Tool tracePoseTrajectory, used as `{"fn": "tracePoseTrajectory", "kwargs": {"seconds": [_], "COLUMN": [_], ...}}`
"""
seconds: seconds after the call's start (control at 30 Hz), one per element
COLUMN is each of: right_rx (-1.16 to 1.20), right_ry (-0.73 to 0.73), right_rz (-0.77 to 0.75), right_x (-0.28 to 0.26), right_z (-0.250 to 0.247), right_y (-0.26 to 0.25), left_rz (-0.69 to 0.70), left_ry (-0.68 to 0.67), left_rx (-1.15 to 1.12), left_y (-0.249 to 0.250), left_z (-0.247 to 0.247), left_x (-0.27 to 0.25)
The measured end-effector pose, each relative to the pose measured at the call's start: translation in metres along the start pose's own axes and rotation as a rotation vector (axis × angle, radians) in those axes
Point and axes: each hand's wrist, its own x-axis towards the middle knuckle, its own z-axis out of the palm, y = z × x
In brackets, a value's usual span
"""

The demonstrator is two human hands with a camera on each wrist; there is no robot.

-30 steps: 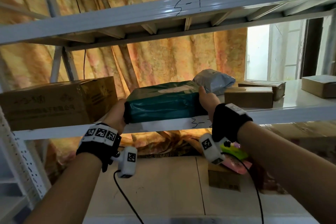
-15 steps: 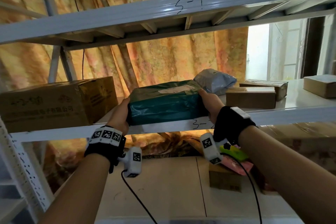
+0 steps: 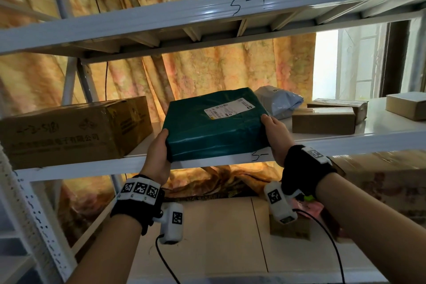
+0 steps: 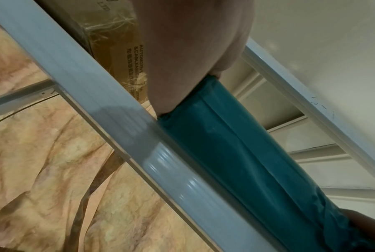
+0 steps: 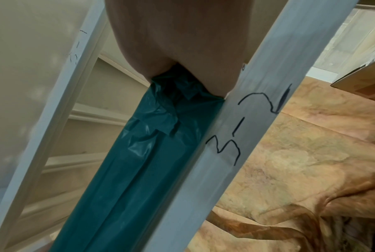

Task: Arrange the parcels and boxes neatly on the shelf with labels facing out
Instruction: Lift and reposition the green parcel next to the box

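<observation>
The left hand (image 3: 159, 154) and the right hand (image 3: 275, 136) each grip one side of the green parcel (image 3: 214, 125). It sits tilted on the front edge of the shelf (image 3: 345, 143), white label up, beside a big brown box (image 3: 73, 129).

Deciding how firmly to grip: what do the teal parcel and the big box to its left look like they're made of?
Teal parcel: glossy plastic film wrap, judging by its sheen and creases; the contents are hidden. Both hands, left hand and right hand, hold its ends. Big box: brown corrugated cardboard by the look, matte, printed, with shiny clear tape along one edge.
</observation>
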Motion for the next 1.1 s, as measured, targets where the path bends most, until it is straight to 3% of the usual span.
{"fn": "tracePoseTrajectory", "kwargs": {"seconds": [0.3,0.53,0.73,0.87,1.0,1.1], "right_rx": [-0.038,-0.091,-0.143,0.010,0.098,0.132], "right_ry": [0.006,0.048,0.069,0.037,0.053,-0.045], "right_rz": [-0.009,0.077,0.142,0.169,0.123,0.071], "right_x": [-0.009,0.004,0.012,0.020,0.035,0.046], "right_z": [0.003,0.004,0.003,0.005,0.006,0.006], "right_y": [-0.004,-0.011,-0.020,-0.042,-0.063,-0.076], "left_rz": [-0.013,-0.075,-0.160,-0.227,-0.180,-0.132], "left_ry": [-0.014,-0.005,-0.135,-0.168,-0.140,-0.204], "left_rx": [0.009,0.059,-0.031,-0.113,-0.108,-0.194], "left_y": [0.004,0.015,0.028,0.055,0.076,0.093], "left_z": [-0.004,-0.001,0.002,0.003,0.007,0.005], "left_x": [-0.003,0.010,0.009,0.012,0.015,0.027]}}
